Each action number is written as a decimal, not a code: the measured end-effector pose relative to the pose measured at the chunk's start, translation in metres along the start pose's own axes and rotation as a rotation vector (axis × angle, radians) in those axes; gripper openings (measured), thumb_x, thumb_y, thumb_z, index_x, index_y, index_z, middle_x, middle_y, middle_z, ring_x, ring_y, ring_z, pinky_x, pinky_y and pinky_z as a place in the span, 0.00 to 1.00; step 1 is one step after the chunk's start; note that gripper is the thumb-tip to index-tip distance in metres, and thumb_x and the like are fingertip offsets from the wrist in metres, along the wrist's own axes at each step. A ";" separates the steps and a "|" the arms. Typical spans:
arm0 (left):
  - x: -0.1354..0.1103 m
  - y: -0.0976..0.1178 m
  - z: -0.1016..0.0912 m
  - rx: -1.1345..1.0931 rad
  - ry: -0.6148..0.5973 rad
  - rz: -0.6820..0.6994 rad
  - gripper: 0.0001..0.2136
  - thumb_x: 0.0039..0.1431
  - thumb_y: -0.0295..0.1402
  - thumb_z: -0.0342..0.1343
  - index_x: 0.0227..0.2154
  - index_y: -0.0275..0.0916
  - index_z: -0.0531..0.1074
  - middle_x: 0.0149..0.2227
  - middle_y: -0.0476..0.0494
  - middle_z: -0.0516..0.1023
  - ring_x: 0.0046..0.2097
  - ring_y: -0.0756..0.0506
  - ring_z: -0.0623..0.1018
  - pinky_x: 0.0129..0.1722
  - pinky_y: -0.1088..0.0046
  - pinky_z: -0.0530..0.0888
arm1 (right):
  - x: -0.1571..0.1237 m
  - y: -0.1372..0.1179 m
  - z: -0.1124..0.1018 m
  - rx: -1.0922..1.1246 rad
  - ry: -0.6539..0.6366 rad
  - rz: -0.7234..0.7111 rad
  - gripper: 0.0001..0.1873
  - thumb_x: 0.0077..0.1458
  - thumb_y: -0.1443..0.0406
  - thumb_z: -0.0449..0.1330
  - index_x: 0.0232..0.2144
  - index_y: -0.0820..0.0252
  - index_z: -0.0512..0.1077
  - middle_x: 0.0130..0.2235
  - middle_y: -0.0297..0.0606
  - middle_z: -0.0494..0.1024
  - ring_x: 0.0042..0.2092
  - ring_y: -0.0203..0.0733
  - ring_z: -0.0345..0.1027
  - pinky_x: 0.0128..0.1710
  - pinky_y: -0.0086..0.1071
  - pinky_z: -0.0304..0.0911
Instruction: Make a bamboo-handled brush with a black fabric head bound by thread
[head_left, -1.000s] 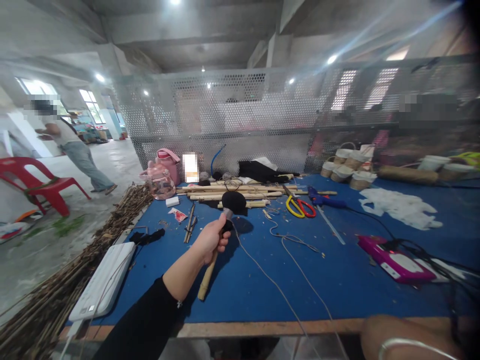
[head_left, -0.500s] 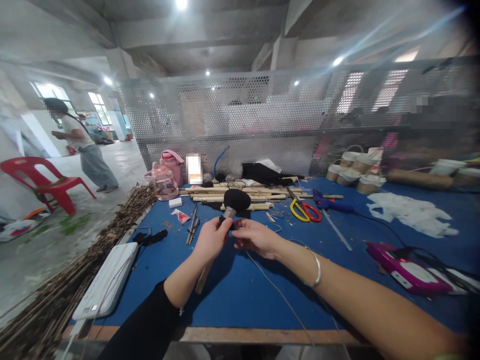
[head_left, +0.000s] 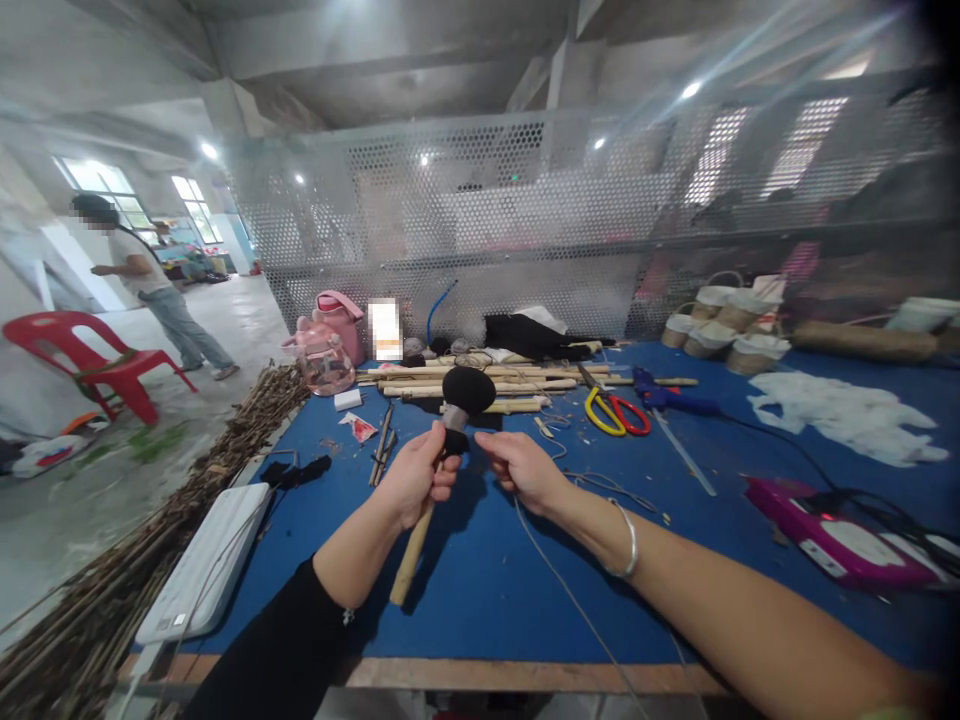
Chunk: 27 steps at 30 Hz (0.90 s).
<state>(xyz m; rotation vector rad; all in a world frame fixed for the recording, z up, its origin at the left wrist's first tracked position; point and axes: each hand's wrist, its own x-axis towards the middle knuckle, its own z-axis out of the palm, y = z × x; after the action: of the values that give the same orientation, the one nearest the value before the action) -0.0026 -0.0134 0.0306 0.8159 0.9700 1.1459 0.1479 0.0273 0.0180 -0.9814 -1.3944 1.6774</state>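
Observation:
My left hand (head_left: 421, 474) is closed around a pale wooden stick (head_left: 411, 562), held tilted over the table. At the stick's top is a round black head (head_left: 469, 392), with a grey band (head_left: 453, 417) below it and loose black cloth (head_left: 456, 442) under the band. Just right of the cloth, my right hand (head_left: 525, 468) is closed with thumb and forefinger pinched together. A thin grey cord (head_left: 566, 585) runs from beneath this hand down over the table's front edge. Its end near the fingers is hidden.
On the blue table (head_left: 465, 620) lie scissors (head_left: 616, 412), a glue gun (head_left: 675, 398), a magenta box (head_left: 832, 530), more sticks (head_left: 495, 384) and a white power bank (head_left: 206, 565). Dry twigs (head_left: 172, 500) line the left edge. A person (head_left: 161, 280) stands beyond a red chair (head_left: 97, 350).
My right hand has moved away from the stick to the right, leaving a gap. My left hand still grips the stick, and more of its lower end shows.

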 end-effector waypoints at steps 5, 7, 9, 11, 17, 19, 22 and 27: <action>-0.003 0.001 0.000 -0.080 -0.136 -0.215 0.22 0.53 0.53 0.50 0.23 0.37 0.60 0.16 0.56 0.57 0.14 0.59 0.53 0.11 0.85 0.50 | 0.005 -0.003 -0.010 -0.110 -0.087 -0.105 0.27 0.43 0.49 0.60 0.11 0.58 0.54 0.12 0.24 0.49 0.16 0.28 0.39 0.17 0.29 0.34; -0.002 0.000 0.000 -0.144 -0.187 -0.321 0.21 0.55 0.52 0.49 0.23 0.36 0.60 0.14 0.57 0.55 0.13 0.59 0.51 0.10 0.85 0.48 | 0.005 -0.003 -0.011 -0.152 -0.086 -0.157 0.27 0.45 0.49 0.60 0.10 0.59 0.56 0.12 0.25 0.50 0.17 0.28 0.40 0.18 0.29 0.35; 0.001 -0.003 0.001 -0.210 -0.251 -0.428 0.19 0.57 0.49 0.47 0.23 0.37 0.61 0.13 0.58 0.52 0.13 0.59 0.49 0.10 0.86 0.47 | 0.005 -0.002 -0.011 -0.126 -0.091 -0.176 0.25 0.44 0.50 0.60 0.10 0.60 0.58 0.13 0.27 0.53 0.18 0.28 0.42 0.20 0.30 0.37; 0.005 -0.009 0.005 -0.207 -0.257 -0.507 0.18 0.60 0.45 0.44 0.22 0.37 0.60 0.13 0.58 0.50 0.12 0.58 0.49 0.10 0.86 0.47 | 0.005 0.000 -0.011 -0.060 -0.091 -0.160 0.22 0.43 0.52 0.61 0.12 0.60 0.60 0.14 0.27 0.56 0.19 0.29 0.43 0.20 0.29 0.38; 0.002 -0.022 0.021 0.175 0.251 -0.007 0.16 0.60 0.45 0.42 0.37 0.37 0.64 0.29 0.46 0.72 0.23 0.52 0.72 0.22 0.76 0.69 | 0.010 0.007 -0.011 0.004 0.077 -0.092 0.15 0.41 0.56 0.61 0.17 0.61 0.64 0.13 0.24 0.52 0.18 0.29 0.42 0.19 0.29 0.35; -0.004 -0.024 0.024 0.419 0.310 0.259 0.19 0.57 0.46 0.47 0.46 0.39 0.63 0.39 0.42 0.74 0.27 0.50 0.73 0.27 0.73 0.70 | 0.012 0.007 -0.010 0.021 0.118 -0.059 0.16 0.40 0.55 0.61 0.16 0.60 0.62 0.13 0.23 0.51 0.17 0.28 0.41 0.19 0.29 0.34; -0.009 -0.027 0.021 0.731 0.304 0.471 0.22 0.51 0.40 0.56 0.49 0.39 0.63 0.44 0.39 0.73 0.30 0.49 0.73 0.31 0.73 0.69 | 0.013 0.008 -0.006 0.028 0.133 -0.039 0.18 0.41 0.55 0.60 0.15 0.59 0.59 0.13 0.23 0.51 0.17 0.28 0.41 0.18 0.29 0.34; -0.002 -0.027 0.008 0.901 0.308 0.545 0.13 0.54 0.34 0.52 0.42 0.38 0.68 0.35 0.43 0.75 0.27 0.50 0.70 0.29 0.74 0.66 | 0.003 0.008 0.000 -0.118 0.181 -0.113 0.19 0.48 0.53 0.56 0.15 0.59 0.59 0.15 0.26 0.55 0.18 0.30 0.44 0.19 0.29 0.39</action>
<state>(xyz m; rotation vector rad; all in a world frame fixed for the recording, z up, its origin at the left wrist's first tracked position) 0.0146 -0.0219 0.0097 1.7359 1.6235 1.3078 0.1460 0.0291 0.0096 -1.0716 -1.4126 1.4014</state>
